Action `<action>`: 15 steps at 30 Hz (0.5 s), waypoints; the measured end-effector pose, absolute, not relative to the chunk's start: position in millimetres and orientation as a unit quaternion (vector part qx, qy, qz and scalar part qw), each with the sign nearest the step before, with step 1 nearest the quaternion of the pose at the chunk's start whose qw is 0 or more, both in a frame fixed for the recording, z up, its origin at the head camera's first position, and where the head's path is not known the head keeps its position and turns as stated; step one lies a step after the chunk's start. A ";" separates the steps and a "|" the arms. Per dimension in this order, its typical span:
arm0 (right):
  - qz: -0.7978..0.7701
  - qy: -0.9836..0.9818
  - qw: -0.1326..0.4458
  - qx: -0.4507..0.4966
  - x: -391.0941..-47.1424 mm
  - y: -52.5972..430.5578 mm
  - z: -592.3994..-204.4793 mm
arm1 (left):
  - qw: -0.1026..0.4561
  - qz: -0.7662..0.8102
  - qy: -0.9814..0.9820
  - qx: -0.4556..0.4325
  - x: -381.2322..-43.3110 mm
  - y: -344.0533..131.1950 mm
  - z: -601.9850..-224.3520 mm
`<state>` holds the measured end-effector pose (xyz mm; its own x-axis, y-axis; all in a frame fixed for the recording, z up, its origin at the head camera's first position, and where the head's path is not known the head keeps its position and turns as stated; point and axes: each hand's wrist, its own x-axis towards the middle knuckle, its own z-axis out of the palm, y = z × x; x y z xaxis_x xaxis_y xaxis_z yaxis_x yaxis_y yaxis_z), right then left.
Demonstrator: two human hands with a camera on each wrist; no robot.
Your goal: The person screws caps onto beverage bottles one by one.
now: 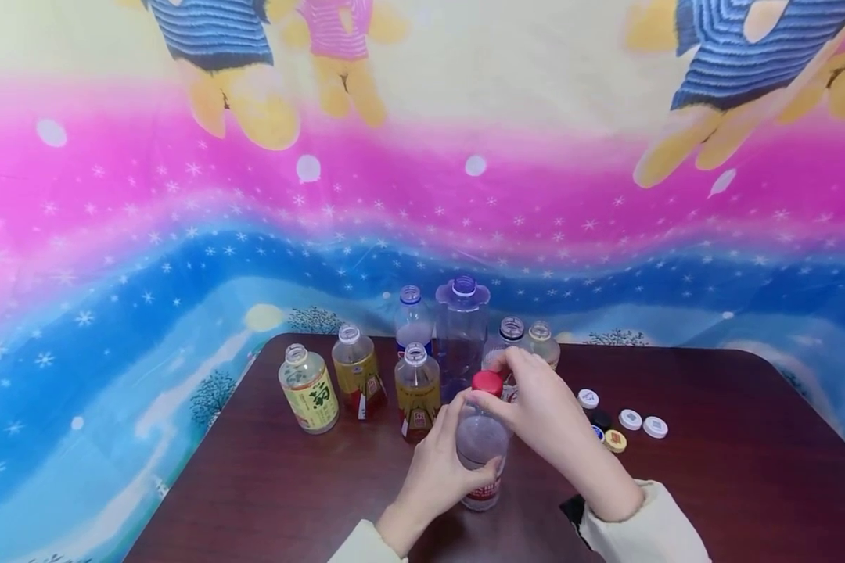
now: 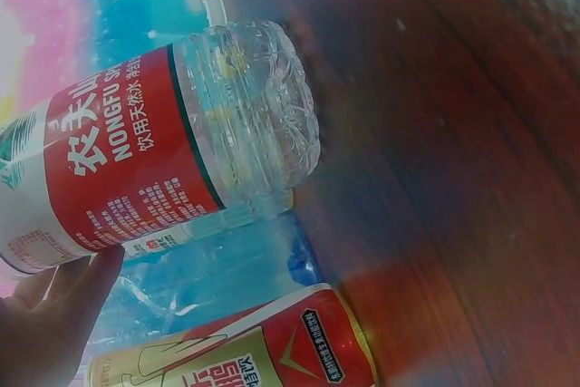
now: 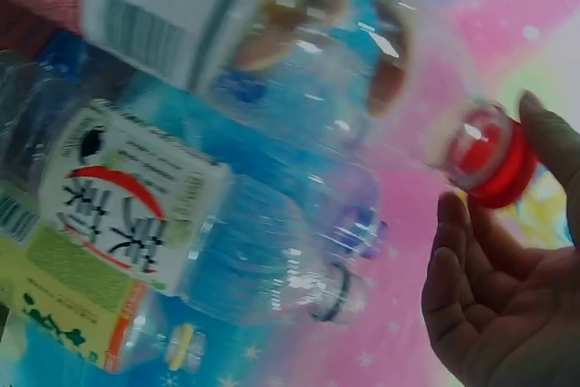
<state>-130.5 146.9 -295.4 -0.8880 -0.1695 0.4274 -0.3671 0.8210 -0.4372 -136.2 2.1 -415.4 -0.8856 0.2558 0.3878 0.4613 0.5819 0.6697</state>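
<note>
In the head view, a clear plastic water bottle point(image 1: 482, 446) with a red cap point(image 1: 487, 382) at its mouth stands upright at the table's near middle. My left hand point(image 1: 440, 465) grips its body, thumb across the front. Over the top, my right hand point(image 1: 542, 407) pinches the cap between thumb and fingers. The left wrist view gives the bottle's red and white label point(image 2: 127, 147) and ribbed base point(image 2: 263, 101). From the right wrist, the red cap point(image 3: 507, 165) sits at the neck, with the right thumb point(image 3: 551, 138) against it and the other fingers curled beneath.
Uncapped bottles stand behind and left: a yellow-labelled one point(image 1: 310, 391), two gold-and-red ones point(image 1: 357, 371) point(image 1: 418, 391), a tall purplish one point(image 1: 462, 336), a blue-ringed one point(image 1: 413, 324) and others behind the right hand. Loose caps point(image 1: 630, 420) lie on the dark table point(image 1: 732, 469) at right.
</note>
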 end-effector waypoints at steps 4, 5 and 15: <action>0.268 -0.935 0.176 0.153 -131.7 150.9 -301.5 | 0.126 -0.416 -0.875 -0.215 -136.8 3.3 -416.7; 0.274 -0.930 0.174 0.172 -131.4 153.4 -302.1 | 0.126 -0.417 -0.873 -0.218 -136.8 3.7 -416.7; 0.289 -0.905 0.158 0.269 -129.7 162.7 -297.9 | 0.120 -0.414 -0.879 -0.205 -136.5 2.2 -413.1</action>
